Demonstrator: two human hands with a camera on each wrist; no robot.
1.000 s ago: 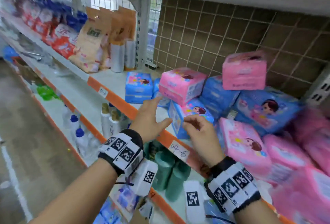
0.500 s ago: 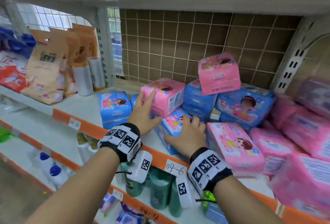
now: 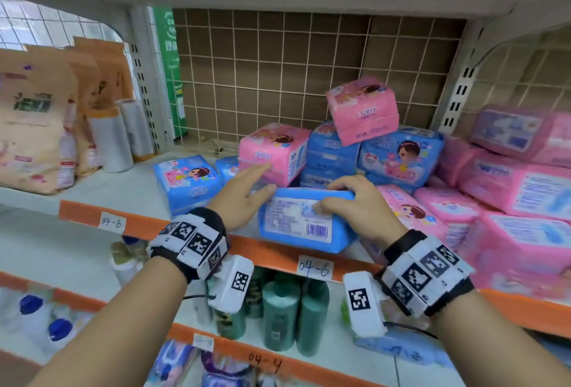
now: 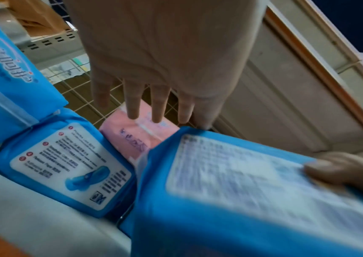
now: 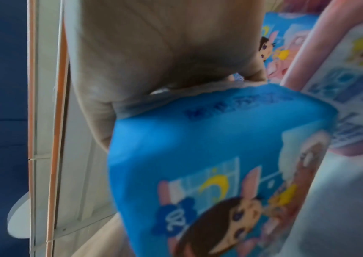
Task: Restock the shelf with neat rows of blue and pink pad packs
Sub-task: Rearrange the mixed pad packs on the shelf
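My right hand (image 3: 332, 196) grips a blue pad pack (image 3: 296, 226) at the shelf's front edge, fingers over its top and thumb on the barcode label facing me. The left hand (image 3: 262, 178) lies with straight fingers at the pack's left end, its thumb touching the top corner. In the left wrist view the left hand's fingers (image 4: 154, 111) point at a pink pack (image 4: 136, 139) behind the blue pad pack (image 4: 242, 191). The right wrist view shows the blue pad pack (image 5: 198, 156) with its cartoon face. Another blue pack (image 3: 188, 182) stands to the left, and a pink pack (image 3: 272, 152) sits behind.
Blue packs (image 3: 398, 158) with a pink one (image 3: 363, 108) on top are heaped at the back. A loose pink pile (image 3: 509, 186) fills the right. Brown paper bags (image 3: 37, 115) and rolls (image 3: 111, 142) stand left. Bare shelf (image 3: 92, 192) lies between. Green bottles (image 3: 281, 312) are on the shelf below.
The blue pack that lay face up has been tipped onto its edge, label toward me, with my right hand now gripping it. The left hand slid from the pink pack to its left end.
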